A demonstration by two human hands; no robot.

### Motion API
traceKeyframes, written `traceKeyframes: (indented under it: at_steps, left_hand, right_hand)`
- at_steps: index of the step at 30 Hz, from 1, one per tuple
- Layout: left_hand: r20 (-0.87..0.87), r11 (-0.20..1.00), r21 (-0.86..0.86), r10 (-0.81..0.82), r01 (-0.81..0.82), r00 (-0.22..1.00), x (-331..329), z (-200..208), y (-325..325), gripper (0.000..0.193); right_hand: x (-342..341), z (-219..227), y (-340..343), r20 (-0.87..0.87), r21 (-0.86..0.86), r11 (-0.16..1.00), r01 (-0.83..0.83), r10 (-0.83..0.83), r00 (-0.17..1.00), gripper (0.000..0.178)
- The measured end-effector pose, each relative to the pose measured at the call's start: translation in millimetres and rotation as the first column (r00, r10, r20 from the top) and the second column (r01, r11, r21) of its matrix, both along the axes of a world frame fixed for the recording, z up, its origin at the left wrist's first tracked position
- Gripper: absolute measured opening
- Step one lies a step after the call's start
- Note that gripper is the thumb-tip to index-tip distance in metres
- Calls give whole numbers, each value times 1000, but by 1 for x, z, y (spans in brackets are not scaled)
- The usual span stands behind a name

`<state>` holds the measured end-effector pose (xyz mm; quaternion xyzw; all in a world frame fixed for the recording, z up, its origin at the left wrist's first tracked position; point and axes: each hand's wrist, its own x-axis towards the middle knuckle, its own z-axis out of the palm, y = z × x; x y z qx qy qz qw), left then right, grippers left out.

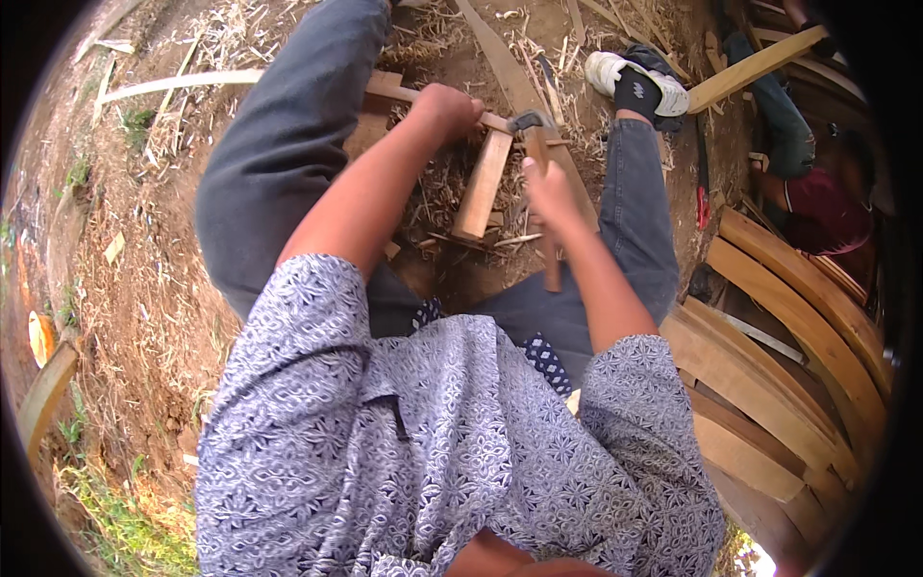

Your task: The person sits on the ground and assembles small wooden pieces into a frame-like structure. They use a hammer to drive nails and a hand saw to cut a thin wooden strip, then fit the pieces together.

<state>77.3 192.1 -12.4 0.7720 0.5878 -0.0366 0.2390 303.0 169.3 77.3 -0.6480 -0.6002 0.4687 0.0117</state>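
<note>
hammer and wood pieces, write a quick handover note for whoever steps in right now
Left hand: pressed down on the wooden strip lying across the ground, steadying it.
Right hand: gripping the hammer by its wooden handle, metal head up against the joint.
Short wooden block: set at right angles under the strip, between the knees, on wood shavings.
Done: the two pieces are lined up into a T shape.
Left: whether a nail is in cannot be seen; check the joint.
Curved planks are stacked to the right.
</note>
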Motion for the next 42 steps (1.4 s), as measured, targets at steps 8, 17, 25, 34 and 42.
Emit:
traceKeyframes:
  at_steps: [8,17,25,34,42]
  left_hand:
    - [46,998,44,33,-35,998,-4,6,-7,36]
    - [43,997,58,54,-57,998,-8,4,-12,39]
    - [54,997,40,59,-61,997,-10,2,-11,38]
    - [48,995,74,64,-67,997,-10,-9,-9,36]
    - [38,992,103,63,-66,997,-7,-9,-3,38]
  right_hand:
    - [-15,23,1,-365,432,860,273,-110,925,35]
    - [-31,44,11,-203,366,929,56,22,979,41]
    - [-36,62,15,-128,40,993,115,-109,986,32]
    - [-22,19,20,58,126,987,-100,94,994,33]
    - [-22,-4,3,70,153,980,-126,116,991,41]
